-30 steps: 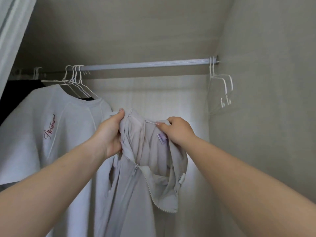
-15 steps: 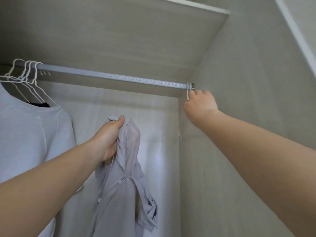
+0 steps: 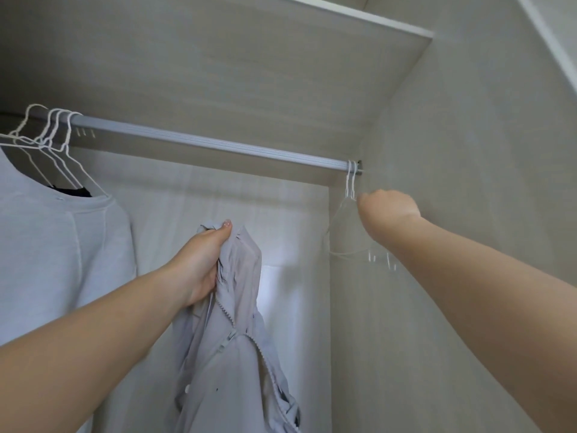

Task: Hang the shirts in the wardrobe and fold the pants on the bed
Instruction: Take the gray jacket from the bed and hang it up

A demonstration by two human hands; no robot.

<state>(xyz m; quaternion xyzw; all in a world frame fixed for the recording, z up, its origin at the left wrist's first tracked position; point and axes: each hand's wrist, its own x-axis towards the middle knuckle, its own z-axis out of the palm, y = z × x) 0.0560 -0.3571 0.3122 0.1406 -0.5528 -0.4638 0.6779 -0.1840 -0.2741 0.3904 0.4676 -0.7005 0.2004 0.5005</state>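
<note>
My left hand [image 3: 199,264] grips a pale grey zip-up shirt [image 3: 234,339] by its collar, and the shirt hangs down in front of the wardrobe's back wall. My right hand [image 3: 387,210] reaches to the far right end of the grey wardrobe rail [image 3: 203,143]. Its fingers are curled at the neck of the empty white wire hangers [image 3: 349,220] hooked there. The fingertips are hidden behind the hand.
A white sweatshirt [image 3: 56,254] hangs on the left among several white wire hangers [image 3: 53,132], with a dark garment behind it. The wardrobe's right side wall [image 3: 468,182] is close to my right arm. A shelf [image 3: 218,57] lies above the rail.
My right hand let go of the shirt, rose to the rail's right end, then dropped slightly onto the empty hangers. My left hand alone keeps the shirt up.
</note>
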